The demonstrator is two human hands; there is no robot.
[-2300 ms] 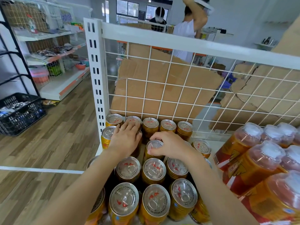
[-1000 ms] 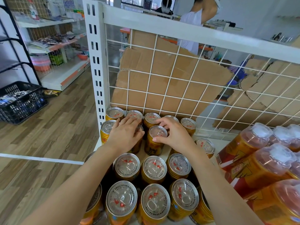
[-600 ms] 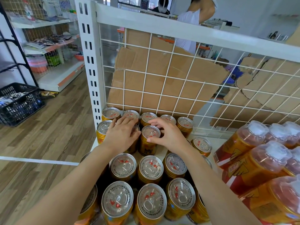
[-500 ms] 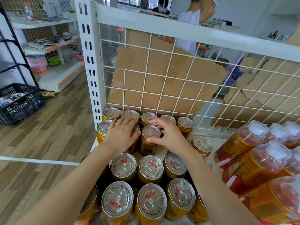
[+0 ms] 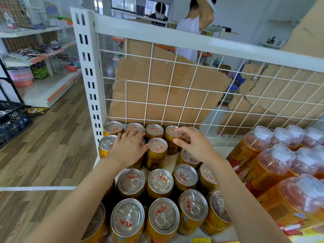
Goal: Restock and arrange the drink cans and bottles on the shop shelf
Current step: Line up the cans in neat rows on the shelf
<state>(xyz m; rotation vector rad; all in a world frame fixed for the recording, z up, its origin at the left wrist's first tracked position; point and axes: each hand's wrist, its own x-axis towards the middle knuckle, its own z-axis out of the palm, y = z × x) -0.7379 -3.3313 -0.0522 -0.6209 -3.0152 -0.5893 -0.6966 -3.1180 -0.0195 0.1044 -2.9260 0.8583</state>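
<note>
Gold drink cans with silver pull-tab lids (image 5: 158, 179) stand upright in rows on the left part of the white metal shelf (image 5: 220, 150), from the near edge to the far white wire-grid back panel (image 5: 175, 99). Left hand (image 5: 129, 148): palm down, fingers straight and spread, resting on lids in the two far rows and covering one can. Right hand (image 5: 194, 146): fingers loosely curved, gripping nothing, its index tip over a far-row lid; contact cannot be confirmed. One gold can (image 5: 157, 148) stands between the hands, its lid uncovered. Shrink-wrapped orange plastic bottles with pale caps (image 5: 263, 165) are packed at the right. Brown cardboard sheets (image 5: 157, 88) stand behind the grid.
</note>
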